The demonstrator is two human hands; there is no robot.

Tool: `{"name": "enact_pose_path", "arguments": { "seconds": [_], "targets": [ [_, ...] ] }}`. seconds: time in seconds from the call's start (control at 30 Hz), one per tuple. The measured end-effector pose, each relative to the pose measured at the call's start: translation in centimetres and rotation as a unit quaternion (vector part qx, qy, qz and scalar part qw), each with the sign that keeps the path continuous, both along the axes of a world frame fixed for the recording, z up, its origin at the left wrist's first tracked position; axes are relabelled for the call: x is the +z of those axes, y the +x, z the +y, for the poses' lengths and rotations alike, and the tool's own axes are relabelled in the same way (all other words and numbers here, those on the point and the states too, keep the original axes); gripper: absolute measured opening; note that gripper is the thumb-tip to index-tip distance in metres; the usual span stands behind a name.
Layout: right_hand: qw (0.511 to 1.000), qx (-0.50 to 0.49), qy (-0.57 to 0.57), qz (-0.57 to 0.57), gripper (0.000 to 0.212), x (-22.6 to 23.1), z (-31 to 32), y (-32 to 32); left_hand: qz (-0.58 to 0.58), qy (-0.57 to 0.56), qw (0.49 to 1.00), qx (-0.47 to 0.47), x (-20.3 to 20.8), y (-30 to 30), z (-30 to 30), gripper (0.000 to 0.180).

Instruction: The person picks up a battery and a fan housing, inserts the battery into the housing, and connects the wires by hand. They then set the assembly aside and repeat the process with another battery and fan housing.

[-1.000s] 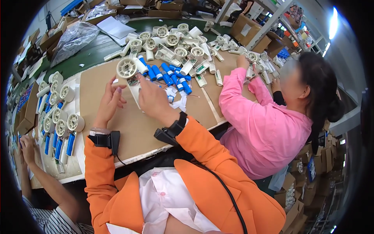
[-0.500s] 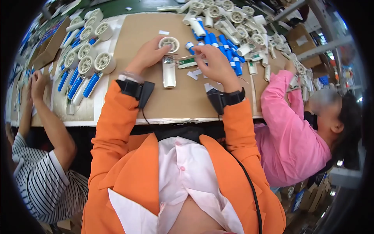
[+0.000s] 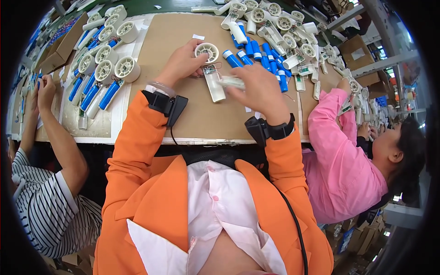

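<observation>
Shifted since the earlier frame: white housing (image 3: 214,85), its handle now slanted, lower end toward the right; pale strip (image 3: 233,82), formerly showing a green board, now seen pale-side up.

Far left: a co-worker's hands (image 3: 45,91), raised at the worktop's (image 3: 201,123) left end, a slim blue item held; brown carton (image 3: 58,51) placed behind them.

Left part: white round-headed units (image 3: 105,71) laid in rows, blue cylinders (image 3: 109,95) set beside the handles.

Centre, back from the front edge: left hand (image 3: 182,62), its fingers closed on the housing's round head, thumb laid over it. White slip (image 3: 198,36) lying beyond. Thin wires run from the housing toward the strip.

Right of centre: right hand (image 3: 260,87), slightly blurred, strip pinched between thumb and fingers. Loose blue batteries (image 3: 256,51) heaped just beyond, followed by piled white parts (image 3: 289,41) toward the back right.

Far right: a pink sleeve (image 3: 329,114), extended over the worktop's front edge.
</observation>
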State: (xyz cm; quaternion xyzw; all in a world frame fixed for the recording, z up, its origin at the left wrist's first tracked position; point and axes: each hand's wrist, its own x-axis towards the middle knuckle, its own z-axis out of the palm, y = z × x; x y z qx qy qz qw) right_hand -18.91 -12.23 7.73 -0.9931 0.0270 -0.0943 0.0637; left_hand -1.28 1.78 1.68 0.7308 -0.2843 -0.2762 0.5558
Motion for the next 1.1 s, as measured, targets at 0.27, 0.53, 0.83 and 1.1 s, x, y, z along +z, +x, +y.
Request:
{"name": "enact_pose_path", "arguments": {
  "seconds": [0.27,0.53,0.83,1.1],
  "targets": [
    [0.948,0.107,0.288,0.083,0.032,-1.5,-0.2,0.0,0.013,0.006,1.000,0.005,0.2,-0.3,0.0,0.047],
    [0.982,-0.060,0.100,-0.149,0.018,-3.7,-7.1,4.0,0.007,-0.012,0.999,-0.038,0.5,-0.1,-0.8,0.042],
    [0.992,-0.064,-0.044,-0.104,0.022,-7.3,-5.3,5.6,-0.324,-0.055,0.940,0.093,-0.9,0.8,-0.1,0.032],
    [0.924,0.060,0.089,-0.367,0.041,-3.0,-5.2,3.3,0.149,-0.183,0.969,-0.076,2.7,-1.7,-1.4,0.036]
  ]
}}
